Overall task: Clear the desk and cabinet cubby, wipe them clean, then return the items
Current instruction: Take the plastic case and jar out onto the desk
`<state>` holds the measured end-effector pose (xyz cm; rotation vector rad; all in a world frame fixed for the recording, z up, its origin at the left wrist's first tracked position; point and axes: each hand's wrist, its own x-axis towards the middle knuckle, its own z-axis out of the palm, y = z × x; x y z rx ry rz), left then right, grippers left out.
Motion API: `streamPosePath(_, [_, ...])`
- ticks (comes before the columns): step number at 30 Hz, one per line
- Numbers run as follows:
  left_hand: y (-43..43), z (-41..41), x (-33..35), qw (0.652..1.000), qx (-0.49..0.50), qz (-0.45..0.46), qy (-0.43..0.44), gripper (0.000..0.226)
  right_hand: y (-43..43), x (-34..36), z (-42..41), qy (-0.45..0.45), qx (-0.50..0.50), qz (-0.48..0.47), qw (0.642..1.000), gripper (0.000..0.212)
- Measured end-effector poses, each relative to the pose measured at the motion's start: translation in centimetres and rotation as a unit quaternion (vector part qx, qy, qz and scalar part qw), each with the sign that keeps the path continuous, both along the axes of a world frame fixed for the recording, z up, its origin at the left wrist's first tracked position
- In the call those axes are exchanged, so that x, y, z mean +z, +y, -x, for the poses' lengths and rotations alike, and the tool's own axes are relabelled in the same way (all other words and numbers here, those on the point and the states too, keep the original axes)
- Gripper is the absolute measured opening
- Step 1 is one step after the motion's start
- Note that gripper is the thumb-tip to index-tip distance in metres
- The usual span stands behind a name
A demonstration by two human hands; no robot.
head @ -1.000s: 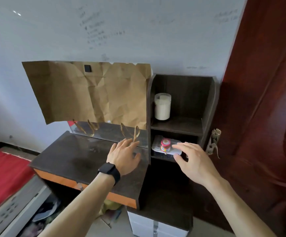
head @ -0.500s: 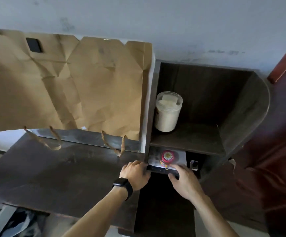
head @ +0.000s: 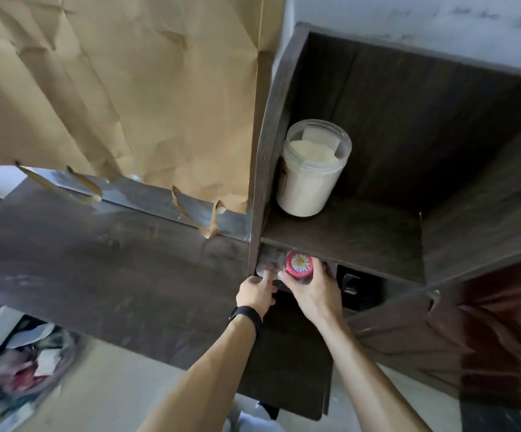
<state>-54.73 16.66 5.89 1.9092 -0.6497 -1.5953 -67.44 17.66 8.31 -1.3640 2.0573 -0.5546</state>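
Observation:
A small jar with a pink daisy-printed lid (head: 299, 263) stands on a pale tray (head: 268, 259) in the lower cubby of the dark cabinet (head: 346, 238). My right hand (head: 315, 293) grips this jar from the front, fingers curled round its sides. My left hand (head: 256, 294), with a black watch on the wrist, holds the tray's front left edge. A tall clear jar of white powder (head: 310, 179) stands on the upper shelf. The dark desk top (head: 113, 260) stretches to the left with nothing on it.
Crumpled brown paper (head: 113, 88) hangs on the wall above the desk. A small dark object (head: 349, 280) sits deeper in the lower cubby, right of the tray. A dark red door (head: 502, 322) stands to the right. Clutter (head: 25, 363) lies on the floor below the desk.
The view has closed in on the cubby. My right hand went from touching the tray to gripping the pink-lidded jar. My left hand moved from the desk top to the tray's edge.

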Motion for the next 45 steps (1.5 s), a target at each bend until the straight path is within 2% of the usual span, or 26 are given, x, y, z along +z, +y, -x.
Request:
streamPosePath(3, [1.6,-1.3,0.2,0.999,-0.002,0.036,0.017,0.037,1.8,0.4,0.3,-0.053,-0.042,0.035,0.997,0.069])
streamPosePath(6, [4.1,-5.2,0.2,0.996,-0.062,0.055,0.015,0.038,5.0,1.0,0.2,-0.111,-0.079,0.054,0.989,0.069])
streamPosePath(9, [6.7,-11.3,-0.6,0.996,-0.076,0.050,0.004,0.039,8.0,0.3,-1.2,-0.141,-0.047,0.027,0.988,0.072])
streamPosePath(13, [8.3,-20.6,-1.9,0.997,-0.033,0.030,-0.067,0.033,9.8,-2.0,-5.2,-0.166,0.039,-0.041,0.985,0.074])
streamPosePath(18, [6.8,-29.2,-4.5,0.993,-0.013,0.022,-0.112,0.027,8.8,-5.7,-11.7,-0.135,0.112,-0.089,0.980,0.076])
streamPosePath(22, [4.9,-33.0,-7.7,0.982,-0.113,0.011,-0.150,0.032,7.1,-7.5,-16.3,-0.080,0.113,-0.109,0.984,0.064])
streamPosePath(25, [3.6,-34.3,-9.1,0.964,-0.199,-0.013,-0.176,0.041,6.9,-8.6,-18.9,-0.048,0.086,-0.129,0.987,0.062])
streamPosePath(28, [2.5,-34.4,-9.4,0.910,-0.302,-0.001,-0.283,0.043,7.0,-9.5,-20.5,-0.029,0.071,-0.143,0.987,0.066])
streamPosePath(30, [2.3,-34.3,-9.4,0.852,-0.354,0.028,-0.386,0.048,7.4,-9.7,-21.2,-0.014,0.055,-0.143,0.988,0.074])
streamPosePath(32, [2.5,-34.3,-9.5,0.783,-0.408,0.111,-0.457,0.061,7.7,-9.4,-21.8,0.019,0.037,-0.150,0.988,0.093])
streamPosePath(35, [2.2,-34.8,-10.4,0.676,-0.520,0.236,-0.467,0.078,7.6,-8.7,-22.6,0.086,0.030,-0.149,0.985,0.111])
streamPosePath(36, [1.8,-35.0,-10.8,0.656,-0.545,0.251,-0.458,0.079,7.6,-8.6,-22.8,0.095,0.034,-0.144,0.984,0.110])
streamPosePath(39, [0.7,-35.4,-10.8,0.628,-0.586,0.268,-0.436,0.072,7.3,-8.4,-23.8,0.110,0.042,-0.158,0.980,0.098])
streamPosePath(42, [-0.2,-35.4,-10.8,0.599,-0.606,0.288,-0.437,0.069,7.0,-8.5,-24.3,0.131,0.038,-0.177,0.975,0.076])
streamPosePath(45, [-0.6,-35.1,-10.6,0.584,-0.612,0.307,-0.437,0.068,6.9,-8.5,-24.2,0.109,0.022,-0.176,0.978,0.067])
